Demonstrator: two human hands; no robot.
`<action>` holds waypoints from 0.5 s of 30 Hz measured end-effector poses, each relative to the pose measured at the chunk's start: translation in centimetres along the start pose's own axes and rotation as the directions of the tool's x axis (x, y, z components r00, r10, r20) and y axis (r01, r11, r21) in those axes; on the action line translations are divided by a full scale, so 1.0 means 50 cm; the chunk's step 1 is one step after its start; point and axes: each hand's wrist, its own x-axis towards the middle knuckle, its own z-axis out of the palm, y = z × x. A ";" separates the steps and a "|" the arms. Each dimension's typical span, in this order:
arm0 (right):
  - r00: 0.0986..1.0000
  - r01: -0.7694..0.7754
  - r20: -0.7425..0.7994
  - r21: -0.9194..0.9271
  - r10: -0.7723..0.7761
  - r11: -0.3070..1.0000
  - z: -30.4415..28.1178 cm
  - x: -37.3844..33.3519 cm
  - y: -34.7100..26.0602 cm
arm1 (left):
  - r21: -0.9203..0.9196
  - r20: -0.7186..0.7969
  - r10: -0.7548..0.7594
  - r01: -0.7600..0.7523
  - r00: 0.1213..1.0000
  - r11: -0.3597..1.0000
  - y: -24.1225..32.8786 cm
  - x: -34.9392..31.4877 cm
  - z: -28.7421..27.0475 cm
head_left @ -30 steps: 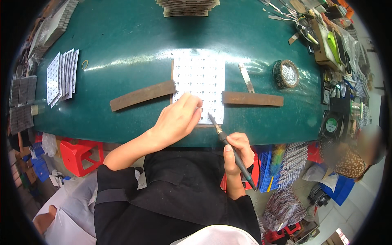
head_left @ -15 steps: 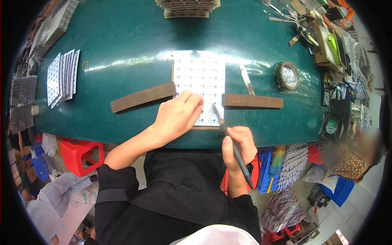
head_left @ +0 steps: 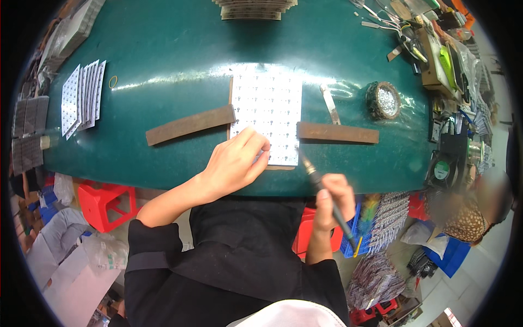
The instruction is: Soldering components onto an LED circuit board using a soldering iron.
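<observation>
A white circuit board panel [head_left: 267, 109] dotted with small dark parts lies on a thin brown backing at the near middle of the table. My left hand [head_left: 234, 161] rests on its lower left part, fingers pinched together; whatever is between them is hidden. In my right hand [head_left: 332, 199] is a soldering iron [head_left: 316, 177] with a dark handle, gripped like a pen. Its tip is near the panel's lower right edge. Two brown bars flank the panel: the left bar [head_left: 190, 125] touches its edge, and the right bar [head_left: 338, 133] lies beside the other edge.
A metal strip [head_left: 329, 104] and a round tin of silvery material [head_left: 387, 101] sit to the right. Several white panels [head_left: 81, 101] lean at the left by a rubber band [head_left: 113, 82]. A panel stack [head_left: 256, 10] stands at the back. Tools and a box [head_left: 433, 65] crowd the right edge.
My right hand has drawn the soldering iron right and toward me, off the panel's face to near its edge. My left hand has stayed nearly in place.
</observation>
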 end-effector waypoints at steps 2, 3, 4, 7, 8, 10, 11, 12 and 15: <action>0.998 0.006 0.058 0.000 -0.006 1.000 0.017 -0.023 -0.008 | -0.002 -0.006 0.011 -0.011 1.000 1.000 -0.001 0.000 0.006; 0.998 0.026 0.062 -0.005 -0.025 1.000 0.023 -0.027 -0.011 | -0.002 -0.003 0.009 -0.009 1.000 1.000 0.000 -0.002 0.007; 0.998 0.022 0.059 -0.007 -0.022 1.000 0.026 -0.029 -0.013 | -0.009 0.003 0.001 -0.001 1.000 1.000 0.001 -0.004 0.008; 0.997 0.040 0.059 -0.004 -0.040 0.999 0.035 -0.026 -0.010 | -0.013 0.008 -0.001 0.001 1.000 1.000 0.001 -0.007 0.009; 0.997 0.031 0.065 0.020 -0.032 0.999 0.035 -0.027 -0.010 | -0.011 0.002 0.006 -0.006 1.000 1.000 0.001 -0.007 0.009; 0.997 0.001 0.080 -0.002 -0.001 1.000 0.035 -0.030 -0.009 | -0.001 -0.001 0.011 -0.011 1.000 1.000 0.000 -0.007 0.012; 0.996 -0.015 0.087 -0.004 0.015 1.000 0.035 -0.032 -0.008 | 0.009 -0.005 0.017 -0.017 1.000 1.000 0.000 -0.007 0.013; 0.996 -0.015 0.087 -0.003 0.015 1.000 0.034 -0.034 -0.008 | 0.010 -0.005 0.017 -0.017 1.000 1.000 -0.001 -0.006 0.014; 0.995 -0.032 0.099 -0.011 0.033 0.999 0.034 -0.036 -0.008 | 0.030 -0.004 0.042 -0.041 0.999 0.999 -0.002 -0.006 0.018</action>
